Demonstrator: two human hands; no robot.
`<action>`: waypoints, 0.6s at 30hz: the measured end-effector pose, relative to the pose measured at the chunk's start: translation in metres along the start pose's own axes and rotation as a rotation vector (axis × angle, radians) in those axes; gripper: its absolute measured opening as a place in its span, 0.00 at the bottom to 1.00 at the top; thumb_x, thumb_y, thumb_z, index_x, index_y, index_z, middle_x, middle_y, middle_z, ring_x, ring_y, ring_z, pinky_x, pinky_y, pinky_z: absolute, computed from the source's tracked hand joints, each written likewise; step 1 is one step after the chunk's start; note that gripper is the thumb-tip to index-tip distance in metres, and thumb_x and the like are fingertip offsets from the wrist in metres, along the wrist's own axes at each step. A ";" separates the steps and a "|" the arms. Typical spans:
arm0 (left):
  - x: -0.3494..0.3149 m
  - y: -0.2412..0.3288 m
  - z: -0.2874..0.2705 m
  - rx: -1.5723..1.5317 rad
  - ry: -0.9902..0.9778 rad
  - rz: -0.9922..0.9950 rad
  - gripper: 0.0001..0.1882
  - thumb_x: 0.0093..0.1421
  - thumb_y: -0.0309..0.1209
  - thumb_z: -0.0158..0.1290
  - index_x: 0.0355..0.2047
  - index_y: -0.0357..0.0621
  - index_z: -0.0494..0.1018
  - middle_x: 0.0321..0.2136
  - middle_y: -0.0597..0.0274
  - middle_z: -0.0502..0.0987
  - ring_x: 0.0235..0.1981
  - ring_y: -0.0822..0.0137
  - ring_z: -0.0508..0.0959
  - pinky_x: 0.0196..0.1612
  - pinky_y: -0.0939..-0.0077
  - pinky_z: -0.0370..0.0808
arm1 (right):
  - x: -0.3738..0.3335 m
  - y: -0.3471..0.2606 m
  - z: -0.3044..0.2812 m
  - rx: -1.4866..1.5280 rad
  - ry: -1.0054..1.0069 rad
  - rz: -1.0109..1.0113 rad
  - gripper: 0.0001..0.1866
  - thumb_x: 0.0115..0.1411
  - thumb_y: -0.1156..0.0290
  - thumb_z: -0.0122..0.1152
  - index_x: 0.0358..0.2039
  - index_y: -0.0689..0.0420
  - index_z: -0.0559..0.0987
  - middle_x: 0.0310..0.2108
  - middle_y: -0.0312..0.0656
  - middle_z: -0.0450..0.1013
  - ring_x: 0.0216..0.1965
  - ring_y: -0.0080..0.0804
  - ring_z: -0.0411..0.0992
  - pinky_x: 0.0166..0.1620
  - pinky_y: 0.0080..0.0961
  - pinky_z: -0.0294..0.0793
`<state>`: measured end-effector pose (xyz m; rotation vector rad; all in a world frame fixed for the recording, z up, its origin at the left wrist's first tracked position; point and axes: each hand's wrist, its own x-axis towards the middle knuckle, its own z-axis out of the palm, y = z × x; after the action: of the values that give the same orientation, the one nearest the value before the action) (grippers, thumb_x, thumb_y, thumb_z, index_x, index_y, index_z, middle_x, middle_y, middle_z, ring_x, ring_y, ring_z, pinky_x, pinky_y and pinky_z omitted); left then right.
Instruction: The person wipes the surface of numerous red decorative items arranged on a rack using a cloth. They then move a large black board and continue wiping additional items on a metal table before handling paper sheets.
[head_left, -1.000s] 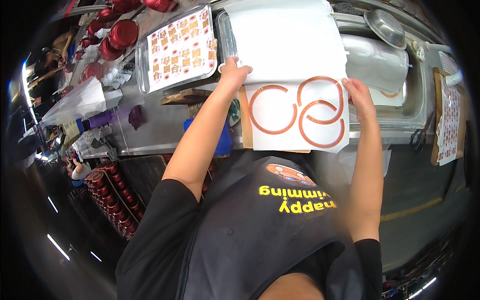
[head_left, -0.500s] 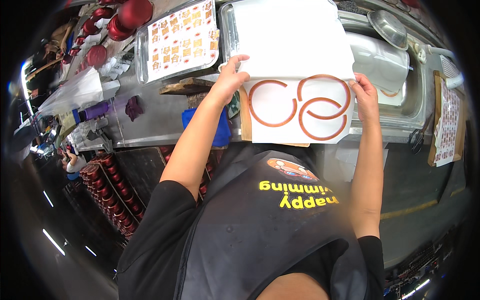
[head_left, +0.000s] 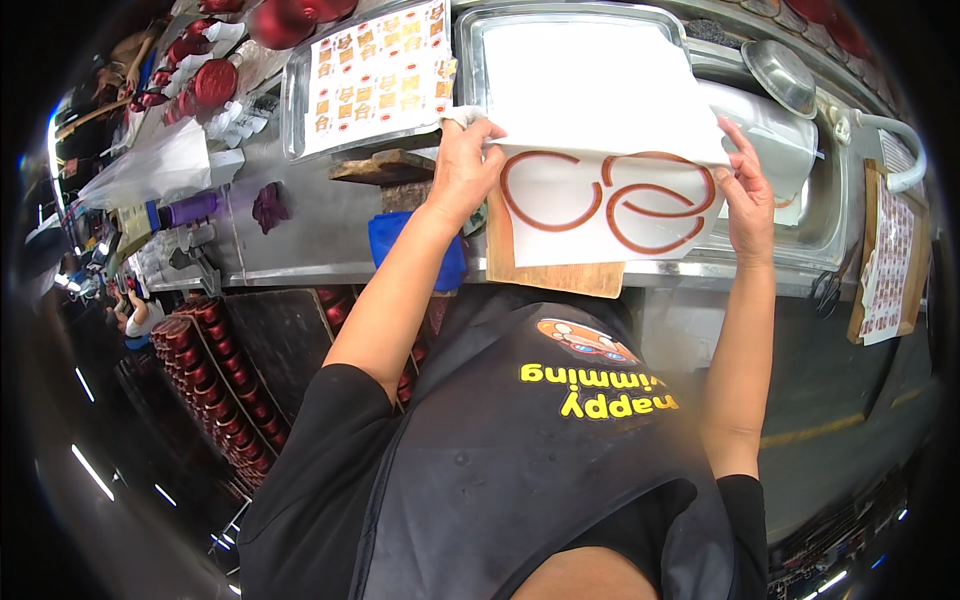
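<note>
A white sheet (head_left: 545,243) printed with three orange-brown open rings hangs bent between my hands. My left hand (head_left: 465,170) pinches its left upper corner, thumb and forefinger together. On the right side, my right hand (head_left: 745,195) holds the sheet's edge between thumb and forefinger, its other fingers raised. Behind the sheet, a metal tray (head_left: 472,62) holds plain white paper (head_left: 590,75); where the paper and the ringed sheet meet is hard to make out. Partly under the sheet's near edge lies a wooden board (head_left: 560,278).
Another tray (head_left: 296,100) at the left carries a sheet of small printed pictures (head_left: 375,75). A sink (head_left: 838,235) with a metal bowl (head_left: 778,75) lies right, beside scissors (head_left: 826,292) and a framed printed sheet (head_left: 888,260). A blue cloth (head_left: 415,255) hangs over the counter edge.
The ringed sheet has lifted and bent, its near edge shifting away from me and baring more of the wooden board. My right hand has moved slightly right, its fingers more spread.
</note>
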<state>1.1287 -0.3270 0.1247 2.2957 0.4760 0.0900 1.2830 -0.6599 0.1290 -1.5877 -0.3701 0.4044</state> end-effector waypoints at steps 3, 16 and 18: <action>0.003 0.006 -0.006 0.019 0.014 0.037 0.14 0.50 0.22 0.51 0.39 0.42 0.74 0.41 0.48 0.65 0.31 0.59 0.71 0.39 0.69 0.73 | 0.008 -0.001 -0.001 0.037 -0.031 0.004 0.07 0.58 0.75 0.56 0.36 0.59 0.80 0.61 0.41 0.61 0.52 0.25 0.65 0.53 0.26 0.65; 0.006 0.015 -0.011 -0.004 0.008 0.020 0.16 0.52 0.28 0.55 0.43 0.47 0.76 0.35 0.56 0.66 0.27 0.68 0.67 0.34 0.76 0.69 | -0.003 0.005 -0.004 0.268 0.122 0.388 0.09 0.58 0.74 0.59 0.40 0.61 0.78 0.50 0.39 0.68 0.42 0.21 0.69 0.48 0.21 0.67; 0.010 0.020 -0.014 0.051 0.025 0.101 0.15 0.52 0.28 0.54 0.41 0.46 0.77 0.33 0.57 0.67 0.27 0.68 0.67 0.34 0.76 0.69 | -0.003 -0.002 -0.004 0.203 0.127 0.266 0.09 0.58 0.75 0.59 0.40 0.61 0.78 0.50 0.40 0.69 0.47 0.23 0.68 0.51 0.23 0.65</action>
<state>1.1414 -0.3260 0.1480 2.3709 0.3787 0.1589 1.2816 -0.6646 0.1312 -1.4579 -0.0180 0.5248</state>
